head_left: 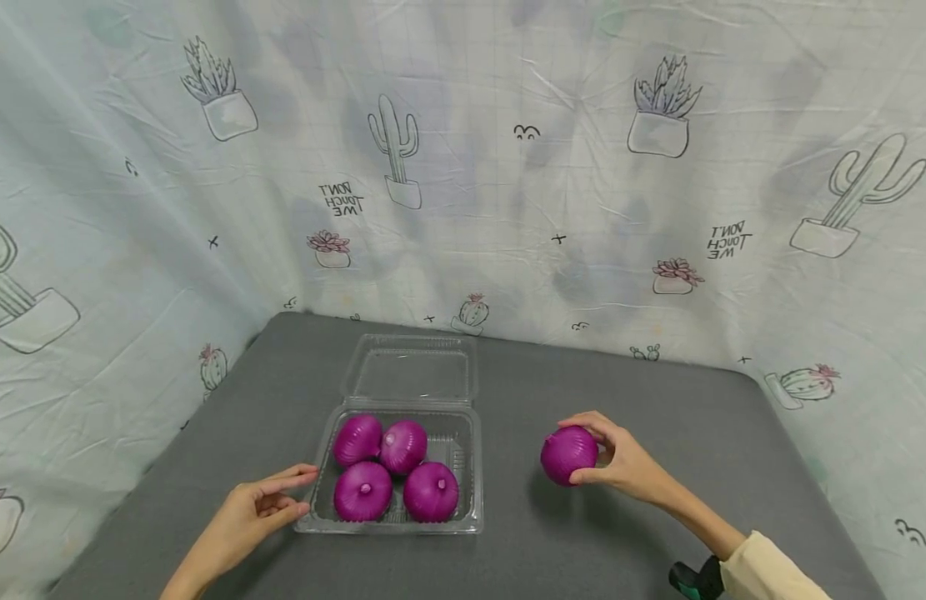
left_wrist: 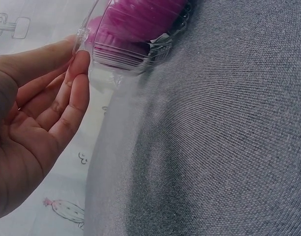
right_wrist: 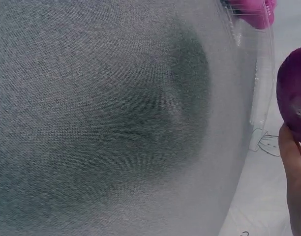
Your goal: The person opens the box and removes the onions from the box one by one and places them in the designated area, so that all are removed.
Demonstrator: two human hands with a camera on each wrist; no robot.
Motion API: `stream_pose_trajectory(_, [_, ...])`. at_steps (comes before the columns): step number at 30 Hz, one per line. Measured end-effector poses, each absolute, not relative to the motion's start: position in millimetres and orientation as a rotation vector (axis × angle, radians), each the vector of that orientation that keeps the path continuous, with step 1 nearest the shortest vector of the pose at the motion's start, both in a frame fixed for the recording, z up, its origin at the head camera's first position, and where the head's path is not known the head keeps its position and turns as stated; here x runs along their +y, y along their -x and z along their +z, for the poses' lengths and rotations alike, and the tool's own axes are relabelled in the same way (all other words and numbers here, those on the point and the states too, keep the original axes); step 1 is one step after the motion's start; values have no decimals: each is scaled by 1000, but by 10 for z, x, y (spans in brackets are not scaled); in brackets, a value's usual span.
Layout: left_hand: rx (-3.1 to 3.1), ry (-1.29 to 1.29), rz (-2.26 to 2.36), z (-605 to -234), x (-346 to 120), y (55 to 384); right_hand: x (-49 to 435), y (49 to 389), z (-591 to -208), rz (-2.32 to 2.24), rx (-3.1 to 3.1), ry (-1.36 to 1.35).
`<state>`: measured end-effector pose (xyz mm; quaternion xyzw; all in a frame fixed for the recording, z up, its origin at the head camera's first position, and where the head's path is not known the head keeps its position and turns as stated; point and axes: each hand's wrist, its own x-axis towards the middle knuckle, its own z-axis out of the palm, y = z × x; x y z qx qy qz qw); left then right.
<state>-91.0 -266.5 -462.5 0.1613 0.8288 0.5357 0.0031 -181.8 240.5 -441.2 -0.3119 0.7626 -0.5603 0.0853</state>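
A clear plastic clamshell container (head_left: 473, 467) lies with its lid (head_left: 410, 372) folded back, away from me. Several purple-red onions (head_left: 363, 492) sit in its base, mostly toward the left. My left hand (head_left: 245, 517) holds the container's left edge by the thumb and fingertips; the left wrist view shows these fingertips (left_wrist: 80, 64) at the rim. To the right of the container, my right hand (head_left: 620, 457) grips another red onion (head_left: 568, 456) between thumb and fingers, raised above the table. In the right wrist view this onion (right_wrist: 294, 93) is cut off by the frame's edge.
A grey cloth-covered table (head_left: 523, 392) carries everything. Behind it and at both sides hangs a pale curtain (head_left: 493, 183) printed with potted cacti. A dark band (head_left: 698, 577) is around the right wrist, by a cream sleeve (head_left: 770, 571).
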Motion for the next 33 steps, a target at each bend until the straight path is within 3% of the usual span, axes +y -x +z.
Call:
stream_pose_trajectory(4, [2608, -484, 1669, -4619, -2665, 902, 2433, 1802, -4430, -1660, 2323, 894])
stream_pose_trajectory(14, [2606, -460, 1662, -4609, -2672, 894, 2391, 1803, -4478, -1594, 2103, 1088])
stream_pose_trajectory(33, [2603, -482, 1679, -4592, -2647, 911, 2222, 2554, -4715, -1784, 2136, 804])
